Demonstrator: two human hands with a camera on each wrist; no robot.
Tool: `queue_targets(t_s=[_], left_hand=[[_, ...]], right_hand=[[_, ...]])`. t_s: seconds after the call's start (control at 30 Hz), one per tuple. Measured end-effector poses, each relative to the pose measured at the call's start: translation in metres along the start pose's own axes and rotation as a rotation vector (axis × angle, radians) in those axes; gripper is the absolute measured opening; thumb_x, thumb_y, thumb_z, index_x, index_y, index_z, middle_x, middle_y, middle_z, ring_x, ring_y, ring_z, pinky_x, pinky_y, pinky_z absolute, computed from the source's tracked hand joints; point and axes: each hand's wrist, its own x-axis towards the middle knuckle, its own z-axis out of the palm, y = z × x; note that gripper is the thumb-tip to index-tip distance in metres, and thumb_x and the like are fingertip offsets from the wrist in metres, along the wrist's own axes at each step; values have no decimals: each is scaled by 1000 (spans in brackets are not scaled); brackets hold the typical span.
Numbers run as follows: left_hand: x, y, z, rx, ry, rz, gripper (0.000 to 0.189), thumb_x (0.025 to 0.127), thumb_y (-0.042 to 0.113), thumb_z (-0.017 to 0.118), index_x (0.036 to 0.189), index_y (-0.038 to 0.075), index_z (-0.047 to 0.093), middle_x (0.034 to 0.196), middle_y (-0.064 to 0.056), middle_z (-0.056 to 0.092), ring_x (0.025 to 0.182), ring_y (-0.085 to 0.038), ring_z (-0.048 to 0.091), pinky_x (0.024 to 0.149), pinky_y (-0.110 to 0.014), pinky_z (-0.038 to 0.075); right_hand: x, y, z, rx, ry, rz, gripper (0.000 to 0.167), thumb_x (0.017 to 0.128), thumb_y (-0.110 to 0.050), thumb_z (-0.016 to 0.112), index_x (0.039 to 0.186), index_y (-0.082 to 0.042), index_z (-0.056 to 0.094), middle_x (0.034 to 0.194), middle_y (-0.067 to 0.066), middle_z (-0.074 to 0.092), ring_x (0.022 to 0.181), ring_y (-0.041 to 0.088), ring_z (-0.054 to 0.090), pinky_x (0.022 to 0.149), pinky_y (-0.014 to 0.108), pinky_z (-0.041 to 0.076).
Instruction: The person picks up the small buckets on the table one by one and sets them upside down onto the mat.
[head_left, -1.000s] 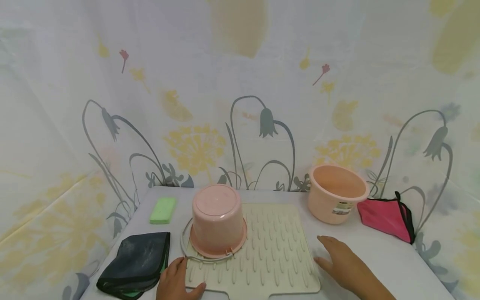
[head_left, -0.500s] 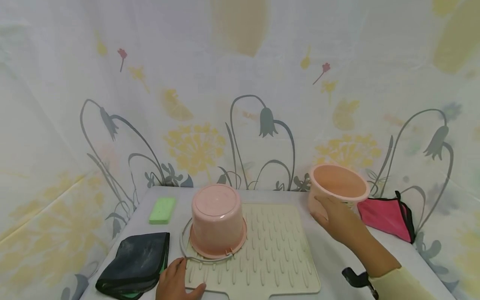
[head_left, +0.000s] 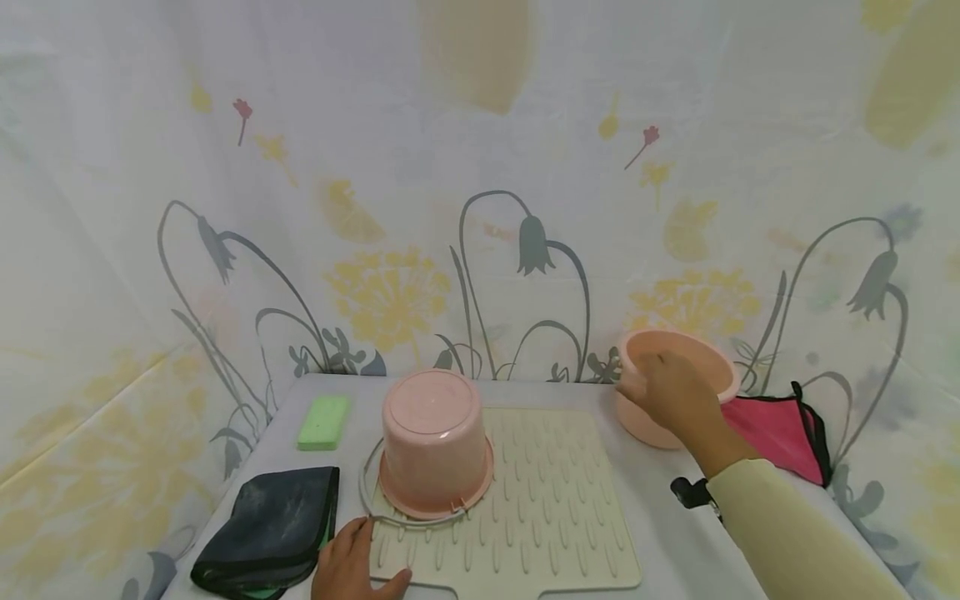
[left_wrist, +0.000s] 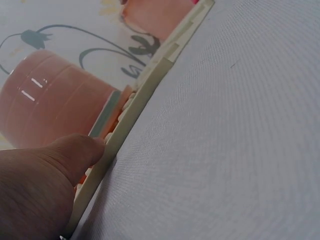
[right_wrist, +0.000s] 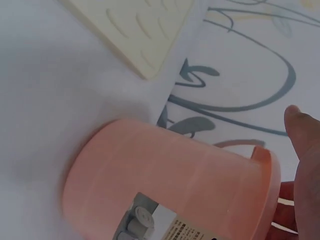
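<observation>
My left hand [head_left: 358, 562] rests at the near left corner of a cream ribbed washboard [head_left: 555, 500], its thumb [left_wrist: 87, 150] touching the board's edge. An upside-down pink bucket [head_left: 432, 442], with a grey handle [head_left: 369, 475] round its base, stands on the board just beyond that hand. At the back right, my right hand [head_left: 671, 392] reaches over an upright pink bucket [head_left: 647, 427]. In the right wrist view its fingers [right_wrist: 286, 215] pass behind the rim, while the thumb [right_wrist: 300, 130] is apart from the bucket wall [right_wrist: 175, 175]. The fingertips are hidden.
Left of the board lie a dark folded cloth item [head_left: 266, 525] and a green sponge [head_left: 324, 422]. A red cloth item with black trim [head_left: 776, 433] lies right of the upright bucket. A flower-patterned curtain [head_left: 480, 167] hangs behind the white table [head_left: 637, 542].
My right hand has moved forward from beside the board to the upright bucket, and its fingers have come over the rim. The left hand and both buckets have stayed in place.
</observation>
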Motion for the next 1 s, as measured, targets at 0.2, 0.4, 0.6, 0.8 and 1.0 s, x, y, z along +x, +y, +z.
queue_targets(t_s=[0.2, 0.4, 0.6, 0.8, 1.0], left_hand=[[0, 1, 0, 1, -13, -17, 105, 77, 67, 81, 144, -9, 53, 143, -26, 51, 126, -54, 49, 105, -69, 40], [0, 1, 0, -2, -9, -11, 105, 77, 67, 81, 144, -8, 54, 143, -25, 51, 125, -54, 49, 104, -69, 40], [0, 0, 1, 13, 6, -3, 105, 77, 68, 80, 144, -8, 54, 144, -25, 51, 124, -53, 50, 104, -69, 41], [0, 2, 0, 8, -7, -13, 105, 77, 68, 80, 144, -9, 54, 144, -25, 50, 125, -53, 49, 105, -69, 40], [1, 2, -1, 1, -11, -14, 105, 77, 67, 81, 144, -8, 54, 144, -25, 50, 125, -53, 49, 105, -69, 40]], right_hand=[[1, 11, 13, 2, -61, 46, 52, 91, -51, 75, 86, -2, 60, 71, 10, 54, 62, 26, 54, 58, 42, 44], [-6, 17, 24, -5, -20, 69, 57, 92, -50, 74, 60, -14, 45, 51, -1, 37, 44, 18, 37, 45, 32, 26], [-13, 17, 27, -57, 57, 52, 56, 89, -50, 78, 61, -16, 44, 48, -3, 31, 42, 17, 32, 43, 32, 22], [-16, 14, 23, -96, 28, 44, 50, 88, -46, 81, 66, -14, 49, 50, -2, 35, 44, 17, 35, 44, 32, 25], [-16, 19, 24, -75, -71, 65, 35, 93, -36, 79, 83, -10, 58, 60, 0, 51, 55, 19, 49, 51, 35, 37]])
